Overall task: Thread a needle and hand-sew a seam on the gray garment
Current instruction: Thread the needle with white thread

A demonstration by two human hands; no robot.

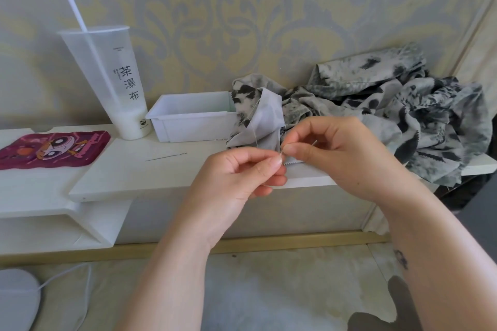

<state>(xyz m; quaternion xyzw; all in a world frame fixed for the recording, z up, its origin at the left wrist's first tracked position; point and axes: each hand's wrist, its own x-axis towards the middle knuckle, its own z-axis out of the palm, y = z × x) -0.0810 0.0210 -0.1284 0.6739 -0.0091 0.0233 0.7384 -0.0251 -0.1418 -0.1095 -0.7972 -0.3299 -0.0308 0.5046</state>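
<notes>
Needle [313, 143] pinched in right hand [336, 149], axis slanting low-left to high-right, low end toward thread [281, 155] pinched by left hand [236, 173].

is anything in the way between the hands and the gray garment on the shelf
nothing visible does. the left hand, pinching thread, and right hand, pinching a needle, meet just in front of the gray garment; the white box and loose needle lie off to the left.

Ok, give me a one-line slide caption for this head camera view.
Left hand and right hand pinch a needle and thread at the white shelf, gray garment heaped behind.
</notes>
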